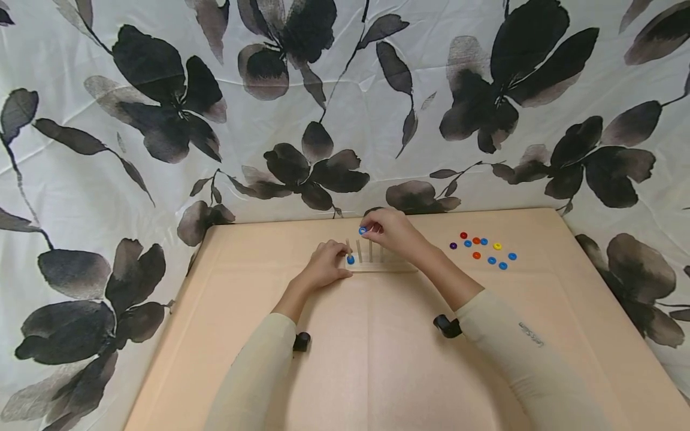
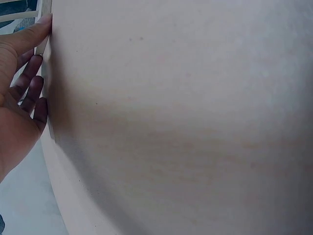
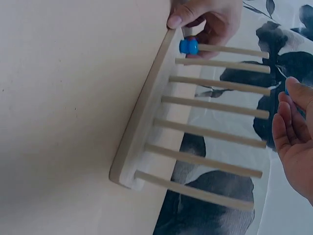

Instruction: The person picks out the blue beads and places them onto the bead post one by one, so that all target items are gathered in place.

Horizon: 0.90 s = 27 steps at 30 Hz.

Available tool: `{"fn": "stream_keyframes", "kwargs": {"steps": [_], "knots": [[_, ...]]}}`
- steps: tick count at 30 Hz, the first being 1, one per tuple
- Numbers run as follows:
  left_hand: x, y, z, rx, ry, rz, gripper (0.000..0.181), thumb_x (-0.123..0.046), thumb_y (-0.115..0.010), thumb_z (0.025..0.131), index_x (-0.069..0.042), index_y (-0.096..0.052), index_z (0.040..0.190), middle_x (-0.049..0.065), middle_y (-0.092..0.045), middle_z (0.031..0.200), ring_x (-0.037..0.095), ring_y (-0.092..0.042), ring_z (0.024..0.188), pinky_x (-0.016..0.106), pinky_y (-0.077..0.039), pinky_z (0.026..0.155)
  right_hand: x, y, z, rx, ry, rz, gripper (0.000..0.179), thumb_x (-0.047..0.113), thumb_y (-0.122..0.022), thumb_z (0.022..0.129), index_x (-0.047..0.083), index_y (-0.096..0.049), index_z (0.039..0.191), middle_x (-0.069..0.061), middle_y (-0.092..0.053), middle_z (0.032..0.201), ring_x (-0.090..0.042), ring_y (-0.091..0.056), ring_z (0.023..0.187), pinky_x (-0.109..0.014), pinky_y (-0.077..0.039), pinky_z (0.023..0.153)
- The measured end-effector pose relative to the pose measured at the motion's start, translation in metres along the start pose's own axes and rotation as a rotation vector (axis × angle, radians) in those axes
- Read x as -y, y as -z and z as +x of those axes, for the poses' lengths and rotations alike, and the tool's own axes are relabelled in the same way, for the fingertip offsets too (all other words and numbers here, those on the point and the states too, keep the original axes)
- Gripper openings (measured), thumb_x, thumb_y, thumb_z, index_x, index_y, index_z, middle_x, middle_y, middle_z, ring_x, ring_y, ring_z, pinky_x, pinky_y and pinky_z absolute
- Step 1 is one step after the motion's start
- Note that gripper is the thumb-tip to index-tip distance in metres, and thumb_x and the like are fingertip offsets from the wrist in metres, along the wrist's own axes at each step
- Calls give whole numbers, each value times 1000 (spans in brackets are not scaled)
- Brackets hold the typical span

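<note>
A wooden peg board [image 1: 384, 269] with a row of several upright pegs stands near the back edge of the table. My left hand [image 1: 323, 264] grips its left end, thumb on the front edge of the base [image 3: 139, 110] and fingers behind. Blue beads [image 3: 188, 46] sit low on the leftmost peg, beside that hand; the other pegs in the right wrist view are bare. Between thumb and fingertips my right hand [image 1: 397, 234] pinches a blue ring-shaped bead [image 1: 362, 230], held near the height of the peg tops. In the right wrist view the fingers mostly cover this bead.
To the right of the board lie loose beads: several blue ones [image 1: 503, 266], red and orange ones [image 1: 477, 255], a yellow one [image 1: 497, 246] and a purple one [image 1: 453, 245]. A floral cloth [image 1: 377, 120] hangs behind the table [image 1: 366, 347].
</note>
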<state>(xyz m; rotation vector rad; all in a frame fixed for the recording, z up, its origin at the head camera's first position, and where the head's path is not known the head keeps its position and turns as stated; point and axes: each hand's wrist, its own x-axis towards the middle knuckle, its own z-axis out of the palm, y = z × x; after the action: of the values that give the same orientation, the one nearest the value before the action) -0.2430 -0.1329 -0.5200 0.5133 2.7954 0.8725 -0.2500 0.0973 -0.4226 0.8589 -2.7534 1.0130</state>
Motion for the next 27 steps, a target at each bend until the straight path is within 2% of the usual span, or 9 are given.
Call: {"fn": "stream_keyframes", "kwargs": {"steps": [5, 15, 20, 27], "knots": [[1, 0, 0, -1, -11, 7, 46, -26, -89, 82, -15, -67, 121, 6, -60, 120, 25, -48, 112, 43, -41, 99, 6, -7, 6, 29, 31, -38, 15, 16, -80, 91, 9, -76, 104, -4, -74, 97, -17, -69, 90, -31, -58, 80], [0, 2, 0, 1, -14, 14, 46, -28, -89, 82, -16, -67, 120, 5, -60, 116, 25, -47, 107, 39, -39, 93, 17, -16, 17, 112, 33, -44, 15, 17, -77, 94, 9, -76, 107, -3, -75, 99, -17, -70, 94, -30, -57, 82], [0, 2, -1, -4, -24, 25, 44, -27, -89, 81, -16, -67, 117, 4, -59, 114, 24, -47, 106, 39, -39, 91, 20, -21, 20, 118, 37, -70, 14, 17, -78, 93, 9, -76, 105, -3, -75, 98, -17, -69, 93, -30, -57, 82], [1, 2, -1, 0, -19, 27, 48, -29, -89, 82, -14, -67, 122, 4, -59, 114, 24, -47, 105, 39, -40, 92, 17, -28, 19, 127, 28, -76, 13, 16, -78, 93, 8, -76, 103, -3, -75, 96, -18, -69, 92, -30, -57, 82]]}}
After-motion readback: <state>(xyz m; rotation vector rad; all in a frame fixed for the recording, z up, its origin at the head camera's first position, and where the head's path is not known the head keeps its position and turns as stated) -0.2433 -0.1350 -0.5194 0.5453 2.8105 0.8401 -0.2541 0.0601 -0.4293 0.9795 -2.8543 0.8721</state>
